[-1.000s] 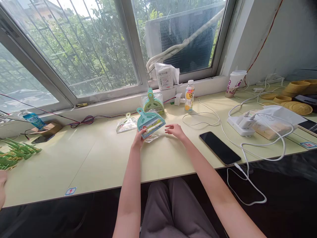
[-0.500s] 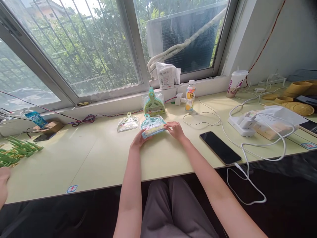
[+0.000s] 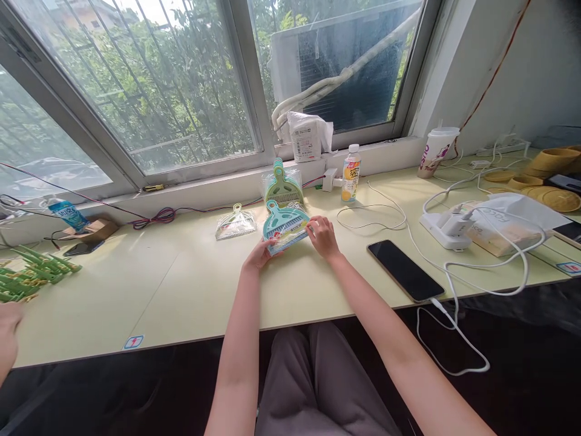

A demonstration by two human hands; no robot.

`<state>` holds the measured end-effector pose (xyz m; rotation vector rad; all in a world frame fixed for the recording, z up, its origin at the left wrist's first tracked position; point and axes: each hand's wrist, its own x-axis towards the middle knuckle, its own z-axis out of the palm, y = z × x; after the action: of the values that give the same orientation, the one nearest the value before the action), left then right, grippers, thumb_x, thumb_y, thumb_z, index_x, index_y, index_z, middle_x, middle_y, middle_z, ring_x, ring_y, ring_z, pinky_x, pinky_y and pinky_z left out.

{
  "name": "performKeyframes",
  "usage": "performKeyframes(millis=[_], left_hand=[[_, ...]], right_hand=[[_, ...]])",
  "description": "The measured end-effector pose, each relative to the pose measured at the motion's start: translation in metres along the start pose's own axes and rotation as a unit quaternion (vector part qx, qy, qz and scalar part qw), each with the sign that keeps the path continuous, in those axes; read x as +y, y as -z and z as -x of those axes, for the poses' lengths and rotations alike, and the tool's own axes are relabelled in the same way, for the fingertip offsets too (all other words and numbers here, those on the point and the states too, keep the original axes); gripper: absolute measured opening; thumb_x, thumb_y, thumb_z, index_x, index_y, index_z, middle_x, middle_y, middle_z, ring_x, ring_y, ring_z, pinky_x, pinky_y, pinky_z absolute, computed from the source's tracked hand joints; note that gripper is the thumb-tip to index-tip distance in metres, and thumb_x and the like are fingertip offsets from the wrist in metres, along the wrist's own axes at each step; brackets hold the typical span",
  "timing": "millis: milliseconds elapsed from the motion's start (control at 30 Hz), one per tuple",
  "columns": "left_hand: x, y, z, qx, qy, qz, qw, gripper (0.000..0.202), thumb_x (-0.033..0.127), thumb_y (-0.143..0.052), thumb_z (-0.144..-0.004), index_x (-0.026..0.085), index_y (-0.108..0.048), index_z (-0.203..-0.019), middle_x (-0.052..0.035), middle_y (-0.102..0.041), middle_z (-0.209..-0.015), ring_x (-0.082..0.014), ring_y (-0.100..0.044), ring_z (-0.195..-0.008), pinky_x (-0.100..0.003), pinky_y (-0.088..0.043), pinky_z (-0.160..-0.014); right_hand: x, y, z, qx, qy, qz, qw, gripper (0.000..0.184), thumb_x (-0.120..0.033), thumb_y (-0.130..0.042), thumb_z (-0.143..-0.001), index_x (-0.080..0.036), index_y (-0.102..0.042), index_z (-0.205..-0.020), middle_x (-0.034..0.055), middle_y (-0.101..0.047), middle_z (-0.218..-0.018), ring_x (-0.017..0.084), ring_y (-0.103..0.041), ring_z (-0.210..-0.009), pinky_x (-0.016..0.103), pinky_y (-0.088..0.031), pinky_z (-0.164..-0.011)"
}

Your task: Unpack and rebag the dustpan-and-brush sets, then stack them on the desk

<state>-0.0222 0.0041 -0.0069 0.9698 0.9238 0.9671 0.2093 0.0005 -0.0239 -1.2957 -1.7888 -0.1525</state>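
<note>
A small teal dustpan-and-brush set (image 3: 285,226) in a clear plastic bag is held tilted just above the pale green table (image 3: 190,290). My left hand (image 3: 259,254) grips its lower left corner. My right hand (image 3: 323,235) pinches its right edge. Behind it, a green dustpan set (image 3: 282,186) in a bag leans against the window sill. To the left lies a flat bagged set (image 3: 235,224).
A black phone (image 3: 405,270) lies right of my right hand, with white cables (image 3: 458,272) and a charger beyond. A drink bottle (image 3: 350,174) stands by the sill. Green plastic pieces (image 3: 31,278) are piled far left, near another person's hand (image 3: 8,333).
My right hand moved in from the table and took hold of the teal set's right edge. The set went from tilted up on the left hand to held between both hands.
</note>
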Motion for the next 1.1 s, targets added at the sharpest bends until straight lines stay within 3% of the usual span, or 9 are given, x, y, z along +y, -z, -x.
performKeyframes(millis=[167,367,500,600,733,800,933,1000,1100], left_hand=[[0.002,-0.002,0.003,-0.010,0.004,-0.012,1.000,0.053,0.019,-0.072,-0.070,0.020,-0.050,-0.118,-0.0120,-0.064,-0.115,-0.0268,-0.068,-0.092,-0.039,-0.058,-0.079],[0.002,-0.010,0.008,-0.050,-0.002,-0.067,0.996,0.058,0.024,-0.072,-0.071,0.025,-0.050,-0.124,-0.0122,-0.062,-0.120,-0.0289,-0.066,-0.098,-0.042,-0.055,-0.085],[0.004,-0.012,0.009,-0.061,-0.001,-0.095,0.994,0.062,0.040,-0.069,-0.075,0.023,-0.046,-0.131,-0.0154,-0.057,-0.127,-0.0307,-0.063,-0.103,-0.041,-0.055,-0.083],[0.006,-0.014,0.012,-0.102,-0.028,-0.105,0.989,0.074,0.050,-0.061,-0.080,0.025,-0.031,-0.142,-0.0158,-0.047,-0.138,-0.0306,-0.057,-0.113,-0.043,-0.055,-0.085],[0.007,-0.026,0.016,-0.121,-0.130,-0.138,0.975,0.108,0.037,-0.073,-0.073,0.040,0.005,-0.147,-0.0102,-0.038,-0.146,-0.0281,-0.050,-0.123,-0.046,-0.049,-0.094],[0.005,-0.033,0.016,-0.115,-0.184,-0.185,0.958,0.112,0.029,-0.080,-0.064,0.040,-0.006,-0.147,-0.0084,-0.039,-0.146,-0.0287,-0.048,-0.124,-0.045,-0.048,-0.096],[-0.002,-0.038,0.008,-0.048,-0.222,-0.255,0.940,0.054,0.035,-0.076,-0.067,0.021,-0.060,-0.116,-0.0115,-0.055,-0.128,-0.0302,-0.054,-0.115,-0.046,-0.050,-0.092],[-0.005,-0.036,0.003,-0.031,-0.215,-0.244,0.945,0.037,0.042,-0.070,-0.073,0.016,-0.066,-0.099,-0.0128,-0.060,-0.120,-0.0294,-0.056,-0.112,-0.045,-0.051,-0.089],[-0.008,-0.033,-0.003,-0.040,-0.201,-0.213,0.955,0.037,0.049,-0.062,-0.079,0.014,-0.068,-0.091,-0.0137,-0.061,-0.117,-0.0278,-0.056,-0.112,-0.043,-0.052,-0.089]], right_hand=[[0.003,-0.001,-0.002,0.025,-0.045,-0.036,0.998,0.017,-0.028,-0.049,-0.091,-0.021,-0.064,-0.090,0.0120,-0.058,-0.106,0.028,-0.049,-0.105,0.043,-0.039,-0.090],[0.014,-0.012,-0.006,0.019,-0.147,-0.191,0.970,0.013,-0.032,-0.053,-0.086,-0.020,-0.059,-0.088,0.0101,-0.058,-0.100,0.024,-0.055,-0.095,0.037,-0.045,-0.082],[0.015,-0.013,-0.005,0.021,-0.216,-0.242,0.946,0.035,-0.037,-0.061,-0.079,-0.021,-0.053,-0.109,0.0076,-0.060,-0.098,0.021,-0.057,-0.087,0.034,-0.045,-0.078],[0.016,-0.011,-0.005,0.042,-0.251,-0.240,0.937,0.042,-0.039,-0.063,-0.076,-0.022,-0.051,-0.112,0.0054,-0.061,-0.093,0.019,-0.057,-0.080,0.033,-0.045,-0.077],[0.020,-0.010,-0.006,0.097,-0.293,-0.236,0.921,0.045,-0.040,-0.065,-0.075,-0.021,-0.049,-0.113,0.0046,-0.060,-0.091,0.019,-0.056,-0.079,0.032,-0.045,-0.075],[0.021,-0.009,-0.007,0.112,-0.311,-0.239,0.913,0.045,-0.040,-0.065,-0.074,-0.021,-0.050,-0.112,0.0048,-0.060,-0.092,0.018,-0.057,-0.079,0.032,-0.045,-0.074],[0.021,-0.008,-0.008,0.120,-0.311,-0.250,0.909,0.043,-0.043,-0.066,-0.074,-0.022,-0.052,-0.108,0.0046,-0.060,-0.091,0.018,-0.057,-0.081,0.031,-0.046,-0.075],[0.020,-0.008,-0.007,0.121,-0.307,-0.261,0.907,0.043,-0.047,-0.065,-0.074,-0.021,-0.053,-0.106,0.0049,-0.060,-0.091,0.018,-0.057,-0.080,0.031,-0.047,-0.074],[0.018,-0.007,-0.007,0.114,-0.309,-0.289,0.899,0.047,-0.054,-0.063,-0.073,-0.021,-0.053,-0.106,0.0060,-0.060,-0.093,0.017,-0.058,-0.073,0.031,-0.048,-0.071]])
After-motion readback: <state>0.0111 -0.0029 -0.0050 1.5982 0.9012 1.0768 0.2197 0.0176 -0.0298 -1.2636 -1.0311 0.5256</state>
